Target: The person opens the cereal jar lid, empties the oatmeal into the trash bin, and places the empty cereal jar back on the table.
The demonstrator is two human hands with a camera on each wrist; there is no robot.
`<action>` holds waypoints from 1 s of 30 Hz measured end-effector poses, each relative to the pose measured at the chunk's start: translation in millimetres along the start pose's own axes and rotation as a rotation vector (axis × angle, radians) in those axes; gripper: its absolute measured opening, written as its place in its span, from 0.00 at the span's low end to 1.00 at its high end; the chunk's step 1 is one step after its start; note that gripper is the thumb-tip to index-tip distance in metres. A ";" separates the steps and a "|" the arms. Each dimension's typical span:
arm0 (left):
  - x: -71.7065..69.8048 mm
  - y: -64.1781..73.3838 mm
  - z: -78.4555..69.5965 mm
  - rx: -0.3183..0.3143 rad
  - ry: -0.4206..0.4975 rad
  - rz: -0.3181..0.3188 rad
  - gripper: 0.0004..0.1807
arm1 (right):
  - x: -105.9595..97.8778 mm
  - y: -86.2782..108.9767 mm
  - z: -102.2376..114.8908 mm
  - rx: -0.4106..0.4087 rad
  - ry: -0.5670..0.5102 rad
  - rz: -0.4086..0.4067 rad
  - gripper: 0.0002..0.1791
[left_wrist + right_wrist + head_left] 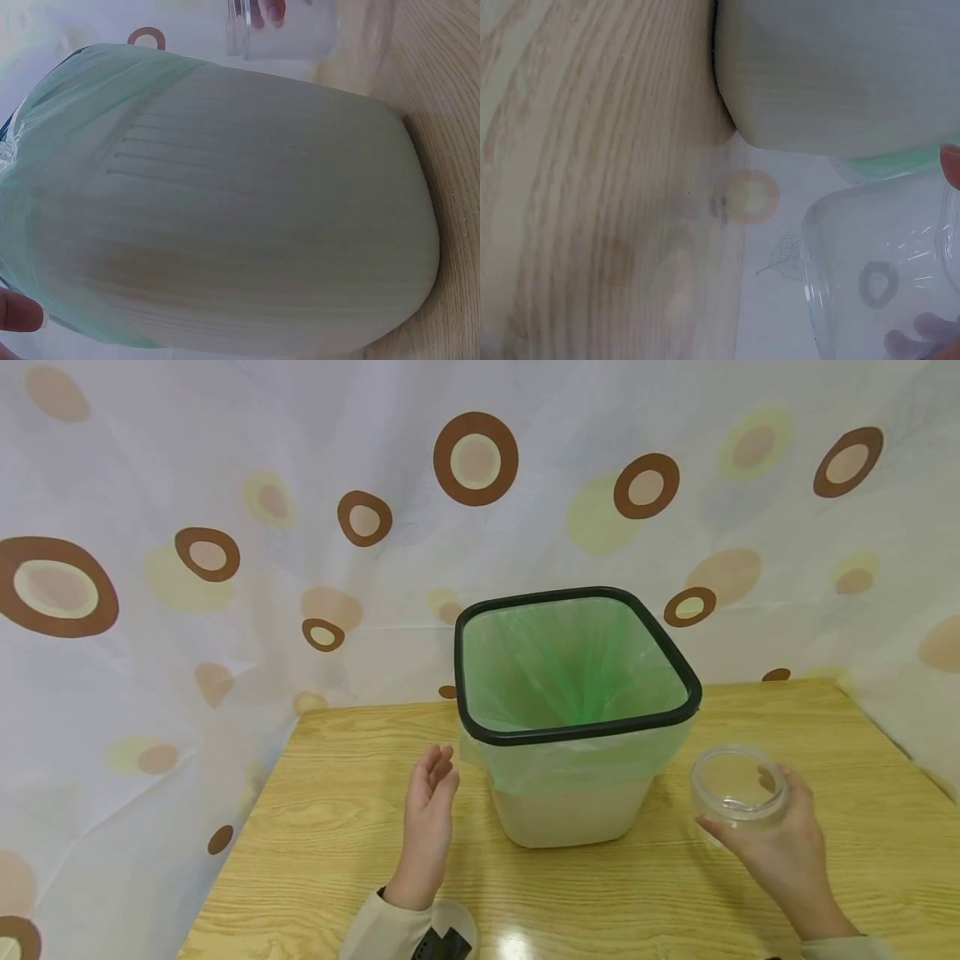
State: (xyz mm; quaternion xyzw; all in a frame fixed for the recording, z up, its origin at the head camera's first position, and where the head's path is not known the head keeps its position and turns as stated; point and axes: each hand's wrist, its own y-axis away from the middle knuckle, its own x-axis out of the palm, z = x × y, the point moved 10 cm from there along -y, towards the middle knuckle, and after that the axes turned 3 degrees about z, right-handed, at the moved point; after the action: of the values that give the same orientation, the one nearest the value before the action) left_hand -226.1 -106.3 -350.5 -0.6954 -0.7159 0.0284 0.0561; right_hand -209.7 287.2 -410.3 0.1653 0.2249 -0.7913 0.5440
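Observation:
A white trash bin (570,814) with a black rim stands on the wooden table, lined with a thin green bag (577,668) folded over its edge. My right hand (787,852) grips a clear, open-topped jar (738,789) to the right of the bin, thumb in front and fingers behind. In the right wrist view the jar (877,262) is off the table, its mouth end partly cut off by the frame. My left hand (429,827) is raised at the bin's left, fingers straight and holding nothing. The left wrist view shows the bin's side (262,210) close up.
The wood-grain table (337,827) ends at a pale hanging sheet (405,452) printed with brown and yellow circles, which runs behind and along the sides. A round white object (456,920) lies partly hidden beneath the left sleeve (386,931).

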 end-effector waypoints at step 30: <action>0.2 3.2 3.9 -0.015 0.003 0.004 0.30 | 22.1 2.1 -25.0 0.088 0.007 0.141 0.66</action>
State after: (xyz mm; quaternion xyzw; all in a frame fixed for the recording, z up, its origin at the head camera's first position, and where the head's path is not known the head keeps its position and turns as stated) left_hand -223.3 -105.9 -354.8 -0.6973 -0.7146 0.0222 0.0518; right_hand -215.1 282.7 -443.0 0.2072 0.1795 -0.7596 0.5898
